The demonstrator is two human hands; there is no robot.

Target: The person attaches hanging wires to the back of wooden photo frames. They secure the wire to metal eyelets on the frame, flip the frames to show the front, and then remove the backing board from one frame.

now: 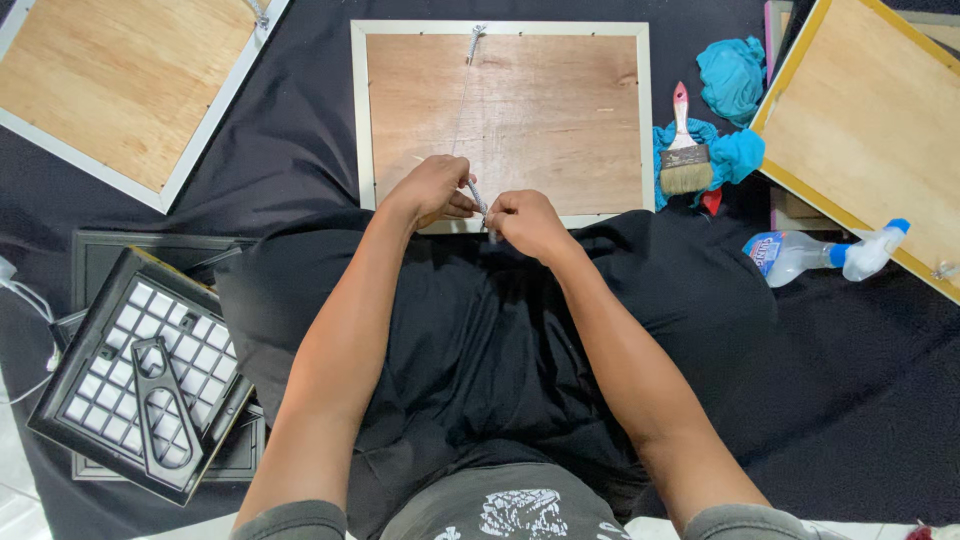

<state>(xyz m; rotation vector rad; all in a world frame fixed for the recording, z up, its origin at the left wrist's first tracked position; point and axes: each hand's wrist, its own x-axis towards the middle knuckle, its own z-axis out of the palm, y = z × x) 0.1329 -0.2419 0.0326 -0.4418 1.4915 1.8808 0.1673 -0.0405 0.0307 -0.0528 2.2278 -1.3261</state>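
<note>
the thin grey hanging cord [463, 100] runs from a small fitting at the top edge of the frame's wooden back [505, 110] down to the near edge, where both hands meet, and that stretch looks taut enough that a hard tug could, i think, pull the fitting loose or let the end slip out of the pinch. the frame [361, 110] lies face down on the black cloth [300, 150], its near rail just against the person's lap, so a pull toward the body could also slide it. the left hand [432, 190] is curled nearly closed, thumb and forefinger pinched on the cord; the right hand [525, 222] is likewise closed to a tight pinch on the cord's lower end, the two hands almost touching. whether there is a knot or a twist of wire between the fingers [462, 205] is too small to tell. off to the right a paintbrush [684, 150] rests on a teal rag [735, 150], near a plastic spray bottle [820, 252], well clear of the hands. other frames lie at the corners.
</note>
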